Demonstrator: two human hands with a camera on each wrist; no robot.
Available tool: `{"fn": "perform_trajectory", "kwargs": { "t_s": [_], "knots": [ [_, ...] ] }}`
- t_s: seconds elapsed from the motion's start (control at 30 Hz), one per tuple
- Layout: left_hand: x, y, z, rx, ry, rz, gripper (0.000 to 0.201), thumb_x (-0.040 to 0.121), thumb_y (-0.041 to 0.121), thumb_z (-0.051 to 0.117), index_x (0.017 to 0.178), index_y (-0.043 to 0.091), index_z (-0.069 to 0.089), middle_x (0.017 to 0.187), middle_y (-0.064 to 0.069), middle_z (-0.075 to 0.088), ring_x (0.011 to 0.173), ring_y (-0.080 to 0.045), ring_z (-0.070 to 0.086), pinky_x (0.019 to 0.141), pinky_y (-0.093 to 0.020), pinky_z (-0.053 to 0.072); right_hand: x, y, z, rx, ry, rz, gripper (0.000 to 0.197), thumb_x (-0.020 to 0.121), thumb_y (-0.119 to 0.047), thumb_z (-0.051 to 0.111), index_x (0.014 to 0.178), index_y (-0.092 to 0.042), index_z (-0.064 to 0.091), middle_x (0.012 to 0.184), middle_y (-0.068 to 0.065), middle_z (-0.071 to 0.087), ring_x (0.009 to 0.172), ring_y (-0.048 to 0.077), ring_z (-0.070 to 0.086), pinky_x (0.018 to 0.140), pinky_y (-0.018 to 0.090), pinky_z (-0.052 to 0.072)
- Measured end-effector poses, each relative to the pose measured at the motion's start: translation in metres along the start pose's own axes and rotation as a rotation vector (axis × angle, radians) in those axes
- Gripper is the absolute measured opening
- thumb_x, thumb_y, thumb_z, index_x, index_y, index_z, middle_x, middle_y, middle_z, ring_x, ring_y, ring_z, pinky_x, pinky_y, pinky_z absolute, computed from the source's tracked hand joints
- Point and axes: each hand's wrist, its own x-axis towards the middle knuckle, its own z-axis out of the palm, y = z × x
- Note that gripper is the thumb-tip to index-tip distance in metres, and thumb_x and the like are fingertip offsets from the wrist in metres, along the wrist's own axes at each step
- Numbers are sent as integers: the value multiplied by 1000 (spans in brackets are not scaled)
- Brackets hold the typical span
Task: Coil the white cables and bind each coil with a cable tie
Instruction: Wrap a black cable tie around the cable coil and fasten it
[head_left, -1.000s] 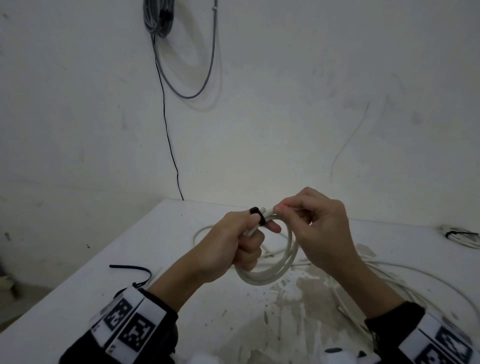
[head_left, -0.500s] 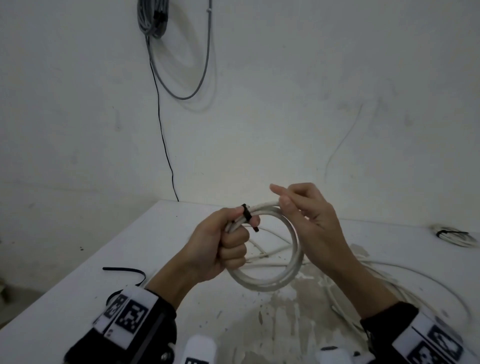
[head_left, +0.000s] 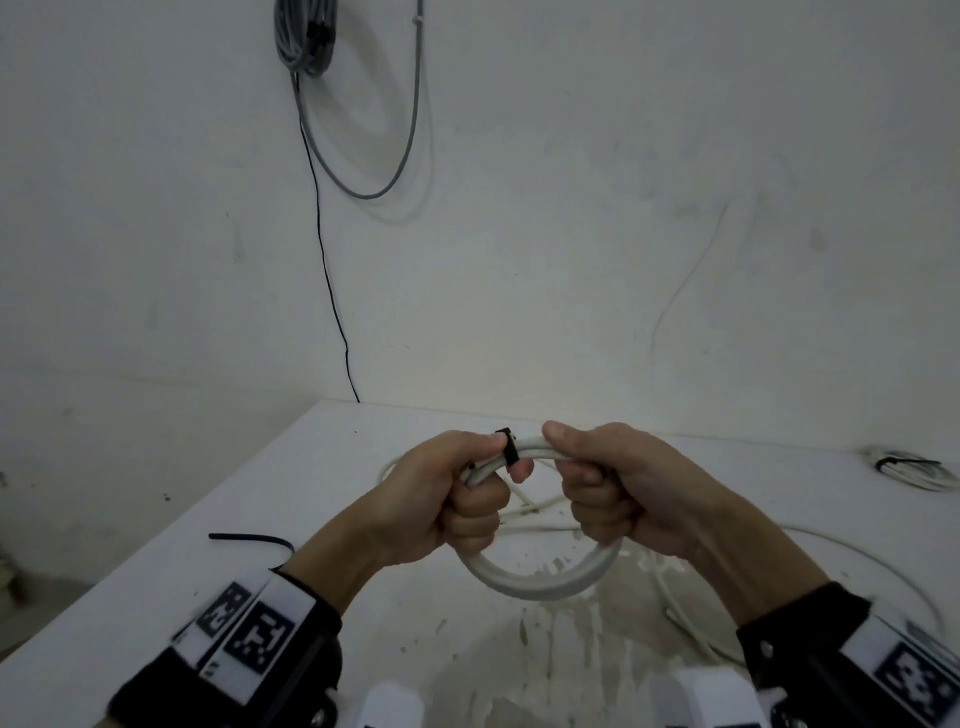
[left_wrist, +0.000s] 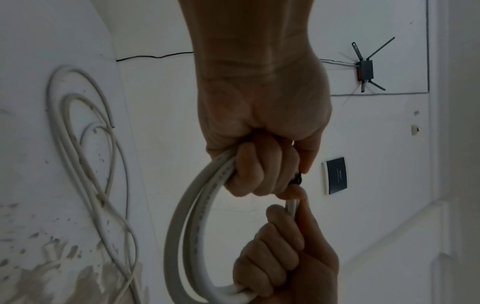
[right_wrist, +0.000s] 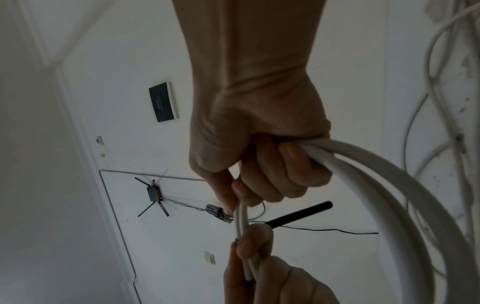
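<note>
Risk: coil (head_left: 540, 582) springs apart if the black tie (head_left: 509, 451) sits loose. Left hand (head_left: 447, 499) and right hand (head_left: 618, 493) both fist it.

The coil (head_left: 540, 579) hangs above the table (head_left: 156, 561), between both hands. Loose cables (head_left: 883, 566) lie right, a cable tie (head_left: 249, 539) left.
</note>
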Motion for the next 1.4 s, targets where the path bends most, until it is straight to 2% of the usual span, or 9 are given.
{"fn": "perform_trajectory", "kwargs": {
  "t_s": [0.17,0.3,0.43,0.53,0.7,0.83,1.07,1.23,1.4],
  "knots": [
    [2,-3,1,208,-33,18,28,89,31,35,74,13,51,46,11,21,38,-5,15,42,-17,20,-5,-2,3,-192,31,-37,37,85,-40,55,73,-7,67,44,-8,16,38,9,13,39,17,17],
    [-3,1,7,402,-56,42,26,93,30,35,81,10,49,52,9,23,44,-8,18,47,-25,19,-9,1,-3,-244,-4,-36,45,87,-46,54,59,-11,56,48,-4,28,42,11,24,44,20,28],
    [0,9,14,601,-6,117,26,91,29,42,82,11,58,49,11,30,44,-7,25,45,-19,23,-11,-2,-7,-241,-41,-101,49,89,-47,42,92,-6,70,75,5,61,72,20,57,70,31,47],
    [1,7,14,689,4,175,26,89,30,46,80,17,68,49,7,31,44,-10,26,45,-21,23,-11,-8,0,-321,16,-233,45,89,-41,53,87,0,72,78,9,67,84,20,65,84,29,45],
    [1,6,11,423,-45,128,39,70,29,36,72,4,65,48,10,25,43,-6,18,43,-16,21,-7,-6,8,-136,134,-299,23,73,-28,66,73,-6,75,76,23,66,81,26,66,73,21,50],
    [2,9,15,497,71,96,31,70,22,30,54,8,53,44,6,24,42,-9,16,44,-18,18,-5,-4,10,-58,184,-275,27,67,-29,68,81,-7,76,65,10,67,56,12,55,56,20,46],
    [7,14,21,516,215,96,22,71,18,35,53,14,47,45,3,26,39,-9,18,40,-16,19,-2,0,11,-26,215,-354,18,66,-23,71,75,-8,77,69,5,65,68,17,63,68,22,49],
    [9,12,26,574,387,109,26,87,0,34,64,9,37,40,7,33,33,-6,25,36,-16,22,0,8,16,-18,299,-372,8,64,-21,72,64,-15,76,59,-3,61,60,10,57,65,21,44],
    [13,3,34,693,553,111,14,93,9,34,87,9,46,50,4,41,37,-4,31,39,-18,26,4,12,22,-72,438,-452,5,76,-7,71,75,-6,77,57,-2,65,57,6,61,59,15,47]
  ]
}}
